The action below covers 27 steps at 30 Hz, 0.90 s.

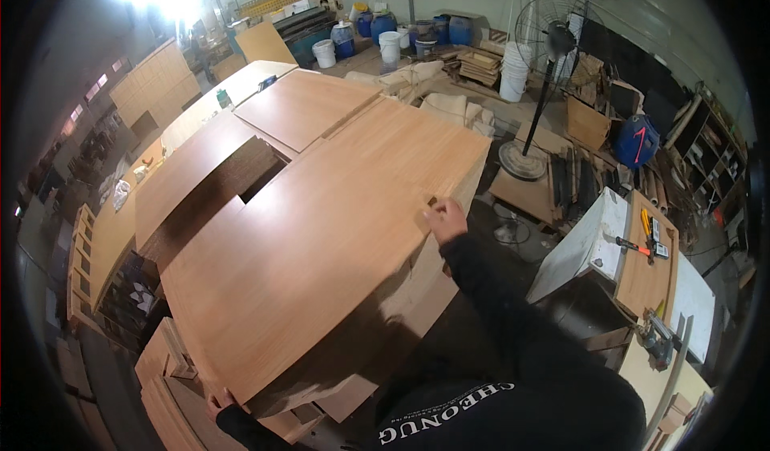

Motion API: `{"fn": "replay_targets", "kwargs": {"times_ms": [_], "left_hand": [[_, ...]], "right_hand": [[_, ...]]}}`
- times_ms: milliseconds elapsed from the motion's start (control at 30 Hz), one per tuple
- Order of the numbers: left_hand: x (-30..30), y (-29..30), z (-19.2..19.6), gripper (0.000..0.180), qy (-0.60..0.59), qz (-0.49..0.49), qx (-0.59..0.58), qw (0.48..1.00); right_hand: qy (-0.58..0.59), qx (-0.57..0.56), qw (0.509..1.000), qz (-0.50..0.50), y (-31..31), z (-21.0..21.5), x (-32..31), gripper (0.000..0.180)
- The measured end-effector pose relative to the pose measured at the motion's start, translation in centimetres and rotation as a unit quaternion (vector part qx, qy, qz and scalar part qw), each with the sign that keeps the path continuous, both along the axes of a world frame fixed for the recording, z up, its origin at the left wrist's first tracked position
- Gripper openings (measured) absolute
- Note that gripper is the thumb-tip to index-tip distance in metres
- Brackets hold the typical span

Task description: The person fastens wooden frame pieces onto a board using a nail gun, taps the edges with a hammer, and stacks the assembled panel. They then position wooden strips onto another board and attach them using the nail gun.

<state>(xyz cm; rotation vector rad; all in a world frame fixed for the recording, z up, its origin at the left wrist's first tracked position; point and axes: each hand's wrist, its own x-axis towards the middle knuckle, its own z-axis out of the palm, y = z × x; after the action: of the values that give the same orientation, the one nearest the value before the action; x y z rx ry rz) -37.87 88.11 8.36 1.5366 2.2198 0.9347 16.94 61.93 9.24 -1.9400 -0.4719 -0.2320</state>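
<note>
A big, flat, light-brown wooden board (321, 234) is laid on a brown wood pile (421, 287).
Its right edge is touched by the curled right hand (447, 220), its near corner by the left hand (219, 404); whether either grips cannot be told.

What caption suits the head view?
Left hand and right hand at the edges of a wooden panel, fan beyond.
</note>
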Motion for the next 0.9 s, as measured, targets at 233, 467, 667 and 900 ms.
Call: {"fn": "replay_targets", "kwargs": {"times_ms": [233, 467, 667, 900], "left_hand": [[-4.8, 3.4, -2.3, 0.041, 0.006, -0.040, -0.076, 0.996], [-0.1, 7.5, -3.4, 0.043, 0.012, -0.165, -0.074, 0.983], [23.4, 9.0, -8.7, 0.045, 0.008, -0.457, -0.097, 0.884], [47.3, -3.1, -13.5, 0.047, 0.026, -0.748, -0.111, 0.654]], "right_hand": [[0.367, 0.358, 0.858, 0.035, -2.0, -2.0, -9.2, 0.027], [0.378, 0.418, 0.823, 0.072, -6.4, 0.5, -12.0, 0.039], [0.272, 0.337, 0.893, 0.124, -13.6, -3.0, -12.1, 0.031], [0.285, 0.581, 0.754, 0.110, -18.4, 3.3, -15.2, 0.036]]}}
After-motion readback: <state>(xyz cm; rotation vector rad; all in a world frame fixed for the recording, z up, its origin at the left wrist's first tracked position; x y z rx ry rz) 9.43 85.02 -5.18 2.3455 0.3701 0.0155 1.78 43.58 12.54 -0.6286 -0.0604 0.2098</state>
